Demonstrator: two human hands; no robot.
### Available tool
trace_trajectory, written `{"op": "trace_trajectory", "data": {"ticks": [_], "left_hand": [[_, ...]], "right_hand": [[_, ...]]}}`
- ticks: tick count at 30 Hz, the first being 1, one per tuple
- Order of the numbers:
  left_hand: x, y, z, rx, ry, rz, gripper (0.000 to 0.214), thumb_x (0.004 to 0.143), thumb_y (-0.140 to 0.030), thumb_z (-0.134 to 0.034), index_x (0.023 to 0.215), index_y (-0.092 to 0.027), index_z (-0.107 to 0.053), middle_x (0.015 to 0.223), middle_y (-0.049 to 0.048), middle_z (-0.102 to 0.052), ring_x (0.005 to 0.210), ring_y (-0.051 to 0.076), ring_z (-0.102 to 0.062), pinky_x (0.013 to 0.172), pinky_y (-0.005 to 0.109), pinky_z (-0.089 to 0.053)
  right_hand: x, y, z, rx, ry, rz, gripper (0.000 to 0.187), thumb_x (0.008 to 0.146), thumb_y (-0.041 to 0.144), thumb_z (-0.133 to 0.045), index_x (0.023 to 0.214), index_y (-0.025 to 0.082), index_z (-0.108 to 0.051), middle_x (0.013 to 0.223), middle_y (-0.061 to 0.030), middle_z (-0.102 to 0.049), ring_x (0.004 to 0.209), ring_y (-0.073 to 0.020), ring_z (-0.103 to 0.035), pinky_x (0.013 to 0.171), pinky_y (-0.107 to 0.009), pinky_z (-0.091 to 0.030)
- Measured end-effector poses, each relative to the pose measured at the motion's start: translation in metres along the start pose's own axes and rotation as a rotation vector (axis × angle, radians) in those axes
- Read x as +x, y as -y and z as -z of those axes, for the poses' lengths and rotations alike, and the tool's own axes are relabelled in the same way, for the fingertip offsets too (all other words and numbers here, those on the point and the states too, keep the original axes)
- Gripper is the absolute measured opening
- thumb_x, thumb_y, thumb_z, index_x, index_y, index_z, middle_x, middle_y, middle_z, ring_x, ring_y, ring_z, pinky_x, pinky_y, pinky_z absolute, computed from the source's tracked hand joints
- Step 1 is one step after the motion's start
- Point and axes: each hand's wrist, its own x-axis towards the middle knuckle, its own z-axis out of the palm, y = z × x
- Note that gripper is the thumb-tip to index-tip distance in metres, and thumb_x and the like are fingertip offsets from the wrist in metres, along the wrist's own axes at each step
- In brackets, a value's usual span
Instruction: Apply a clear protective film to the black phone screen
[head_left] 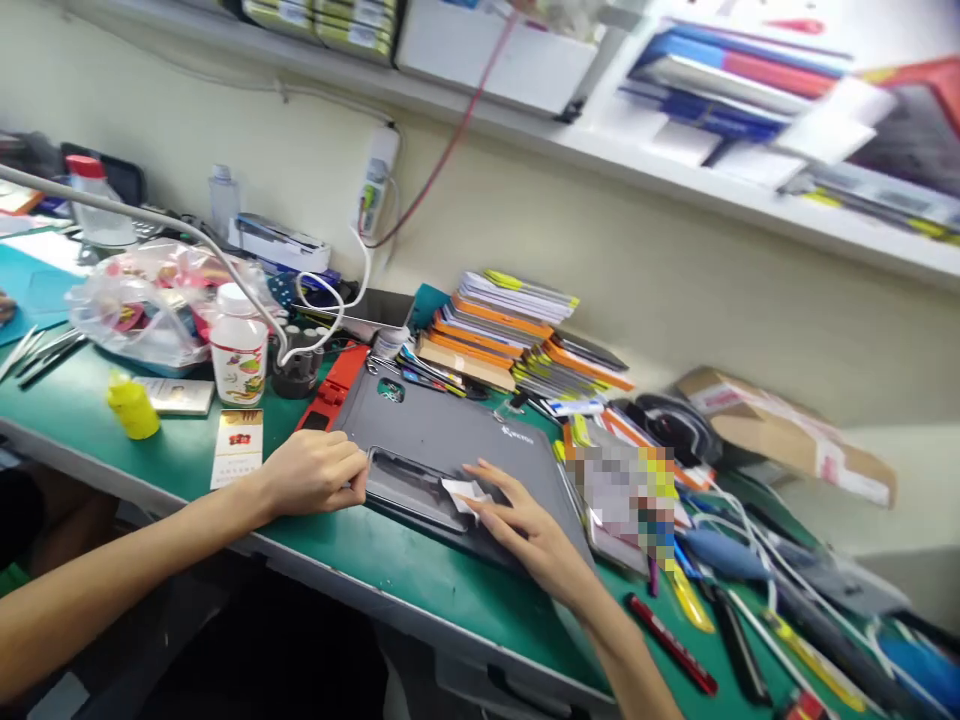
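A dark grey work mat [450, 440] with a recessed tray lies on the green table [420, 585]. My left hand [315, 472] rests at the mat's left edge with its fingers curled shut; anything inside them is hidden. My right hand [525, 525] lies on the mat's front part, fingers stretched and pressing a small white wipe [463, 492] against the surface.
A white bottle [238, 357], a yellow bottle [133, 405], a card [238, 447] and a plastic bag [142, 305] sit to the left. A stack of booklets [510, 335] is behind the mat. Pens and tools [705, 610], cables and a cardboard box [787, 430] crowd the right.
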Motion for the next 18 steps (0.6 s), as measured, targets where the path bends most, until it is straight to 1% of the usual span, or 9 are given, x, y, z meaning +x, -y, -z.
{"op": "trace_trajectory", "data": {"ticks": [1, 3, 7, 10, 12, 14, 16, 18], "left_hand": [[-0.001, -0.001, -0.001, -0.005, -0.005, 0.0, 0.023, 0.095, -0.016, -0.052, 0.073, -0.021, -0.054, 0.063, -0.0023, -0.059, 0.059, 0.014, -0.055, 0.056, 0.029, -0.038], [-0.001, -0.002, -0.001, -0.002, -0.013, 0.0, 0.023, 0.094, -0.016, -0.052, 0.072, -0.021, -0.053, 0.063, -0.002, -0.06, 0.058, 0.014, -0.054, 0.055, 0.029, -0.037], [-0.002, 0.0, 0.002, 0.01, -0.015, 0.013, 0.023, 0.094, -0.016, -0.052, 0.071, -0.021, -0.053, 0.064, -0.0025, -0.061, 0.058, 0.014, -0.055, 0.056, 0.03, -0.039], [-0.001, 0.003, 0.003, 0.024, -0.017, 0.01, 0.026, 0.094, -0.016, -0.051, 0.069, -0.022, -0.053, 0.06, -0.0031, -0.059, 0.056, 0.014, -0.055, 0.055, 0.03, -0.038], [0.0, 0.004, 0.003, 0.031, -0.019, 0.006, 0.028, 0.094, -0.017, -0.05, 0.067, -0.022, -0.052, 0.057, -0.0034, -0.056, 0.054, 0.013, -0.053, 0.053, 0.03, -0.036], [0.0, 0.004, 0.002, 0.03, -0.029, 0.004, 0.029, 0.093, -0.017, -0.05, 0.065, -0.022, -0.051, 0.055, -0.0036, -0.053, 0.051, 0.013, -0.051, 0.052, 0.03, -0.034], [0.0, 0.003, 0.001, 0.023, -0.035, 0.005, 0.03, 0.093, -0.016, -0.05, 0.064, -0.021, -0.051, 0.053, -0.0037, -0.053, 0.05, 0.013, -0.051, 0.051, 0.03, -0.033], [0.001, 0.002, 0.001, 0.016, -0.034, 0.013, 0.03, 0.092, -0.017, -0.051, 0.063, -0.021, -0.052, 0.053, -0.0036, -0.053, 0.05, 0.013, -0.05, 0.051, 0.03, -0.033]], "right_hand": [[-0.003, -0.003, -0.001, 0.003, -0.024, -0.009, 0.039, 0.106, 0.056, -0.048, 0.127, 0.041, -0.078, 0.158, -0.006, -0.057, 0.155, -0.0384, -0.04, 0.123, -0.072, -0.033], [-0.001, -0.001, -0.006, -0.014, -0.012, -0.002, 0.039, 0.106, 0.055, -0.048, 0.131, 0.042, -0.075, 0.16, -0.0048, -0.055, 0.157, -0.0387, -0.038, 0.124, -0.073, -0.03], [0.019, 0.022, -0.015, -0.03, 0.051, 0.062, 0.038, 0.108, 0.054, -0.047, 0.131, 0.042, -0.075, 0.16, -0.0031, -0.056, 0.157, -0.0354, -0.038, 0.128, -0.072, -0.023], [0.026, 0.033, -0.012, -0.023, 0.055, 0.087, 0.038, 0.109, 0.052, -0.046, 0.134, 0.041, -0.073, 0.16, -0.0027, -0.055, 0.156, -0.0321, -0.039, 0.13, -0.07, -0.02], [0.017, 0.034, -0.007, -0.03, 0.039, 0.051, 0.039, 0.109, 0.052, -0.046, 0.133, 0.04, -0.073, 0.16, -0.0025, -0.056, 0.157, -0.032, -0.038, 0.13, -0.07, -0.019], [0.001, 0.031, -0.003, -0.044, 0.016, -0.002, 0.039, 0.109, 0.051, -0.045, 0.133, 0.04, -0.073, 0.161, -0.0016, -0.055, 0.158, -0.0322, -0.036, 0.13, -0.07, -0.02], [-0.013, 0.028, -0.001, -0.055, 0.0, -0.039, 0.04, 0.11, 0.051, -0.044, 0.137, 0.04, -0.07, 0.164, -0.0004, -0.051, 0.16, -0.0322, -0.033, 0.13, -0.07, -0.02], [-0.02, 0.024, -0.003, -0.05, -0.012, -0.063, 0.041, 0.11, 0.05, -0.043, 0.141, 0.04, -0.067, 0.167, 0.0004, -0.047, 0.161, -0.032, -0.029, 0.13, -0.07, -0.019]]}}
